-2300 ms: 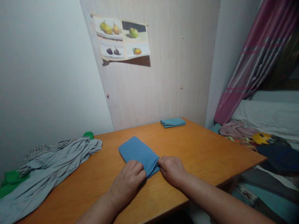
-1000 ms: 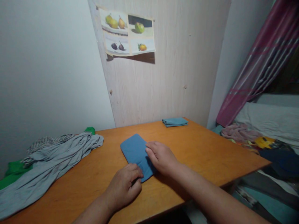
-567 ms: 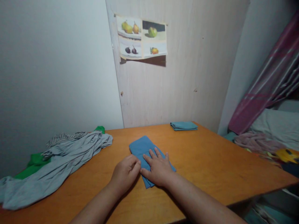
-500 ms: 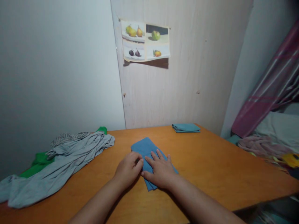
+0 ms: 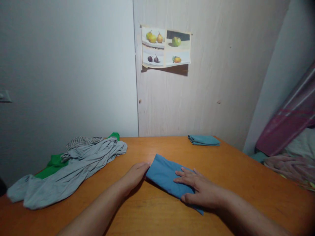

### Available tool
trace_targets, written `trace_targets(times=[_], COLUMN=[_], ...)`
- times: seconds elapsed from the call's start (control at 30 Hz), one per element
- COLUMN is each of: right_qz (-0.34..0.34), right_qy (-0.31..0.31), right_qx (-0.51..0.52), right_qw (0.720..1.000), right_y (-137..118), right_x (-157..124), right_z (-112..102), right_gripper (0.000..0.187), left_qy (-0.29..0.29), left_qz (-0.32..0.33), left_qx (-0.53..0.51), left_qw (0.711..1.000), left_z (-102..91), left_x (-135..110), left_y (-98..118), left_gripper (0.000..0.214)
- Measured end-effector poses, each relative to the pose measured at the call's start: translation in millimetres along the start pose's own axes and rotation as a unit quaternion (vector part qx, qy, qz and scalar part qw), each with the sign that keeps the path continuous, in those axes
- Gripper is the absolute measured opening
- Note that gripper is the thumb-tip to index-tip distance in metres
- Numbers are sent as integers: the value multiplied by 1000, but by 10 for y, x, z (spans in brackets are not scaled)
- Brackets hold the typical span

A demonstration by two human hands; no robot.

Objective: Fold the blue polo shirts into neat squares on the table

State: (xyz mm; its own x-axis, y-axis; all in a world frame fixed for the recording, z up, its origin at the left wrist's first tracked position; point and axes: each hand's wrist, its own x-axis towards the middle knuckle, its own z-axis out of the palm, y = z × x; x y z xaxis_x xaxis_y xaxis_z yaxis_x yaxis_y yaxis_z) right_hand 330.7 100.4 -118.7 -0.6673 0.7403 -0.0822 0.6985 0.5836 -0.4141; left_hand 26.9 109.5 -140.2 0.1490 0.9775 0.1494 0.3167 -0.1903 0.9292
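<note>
A blue folded cloth (image 5: 163,173) lies slantwise on the orange wooden table (image 5: 137,213), a flat strip with its narrow end at the lower right. At its left end, my left hand (image 5: 137,173) pinches the edge with the thumb on the near corner; the other fingers are mostly hidden. My right hand (image 5: 197,186) rests flat over the right part, fingers spread and palm down, covering some of the fabric.
A teal folded cloth (image 5: 204,140) sits at the table's far right corner. On the left lies a rumpled heap of grey cloth (image 5: 83,167) with green fabric (image 5: 51,167) under it. Behind stands a wall with a fruit picture (image 5: 166,47); a pink curtain (image 5: 278,127) hangs at right.
The blue cloth has turned, its lower end swinging to the right. My right hand has moved right along it, while my left hand has shifted to its left end. The view has turned slightly left.
</note>
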Motion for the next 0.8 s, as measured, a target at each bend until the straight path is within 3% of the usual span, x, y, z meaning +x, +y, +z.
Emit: trace_targets(times=[0.07, 0.13, 0.23, 0.37, 0.43, 0.5, 0.67, 0.8], right_qz=[7, 11, 14, 23, 27, 33, 52, 44], right_qy=[17, 35, 54, 70, 78, 84, 100, 99], right_qx=[9, 13, 26, 40, 40, 38, 25, 13], right_qw=[1000, 999, 998, 996, 996, 995, 993, 994], right_y=[42, 57, 59, 66, 66, 55, -21, -83], right_x=[-54, -66, -36, 9, 17, 16, -3, -35], right_z=[41, 97, 154, 151, 127, 90, -7, 80], right_gripper=[62, 60, 56, 58, 59, 61, 65, 63], left_qy=[-10, 31, 75, 18, -13, -22, 20, 2], left_qz=[-6, 7, 91, 243, 276, 288, 275, 240], left_qx=[7, 51, 167, 358, 423, 455, 437, 422], left_qw=[1000, 998, 979, 901, 863, 842, 856, 874], left_z=[-30, -71, -114, -78, -42, -19, -42, -76], left_x=[-122, -222, -337, -382, -334, -248, -35, 1], left_y=[22, 28, 39, 77, 101, 127, 107, -79], left_gripper=[45, 33, 30, 55, 54, 46, 41, 41])
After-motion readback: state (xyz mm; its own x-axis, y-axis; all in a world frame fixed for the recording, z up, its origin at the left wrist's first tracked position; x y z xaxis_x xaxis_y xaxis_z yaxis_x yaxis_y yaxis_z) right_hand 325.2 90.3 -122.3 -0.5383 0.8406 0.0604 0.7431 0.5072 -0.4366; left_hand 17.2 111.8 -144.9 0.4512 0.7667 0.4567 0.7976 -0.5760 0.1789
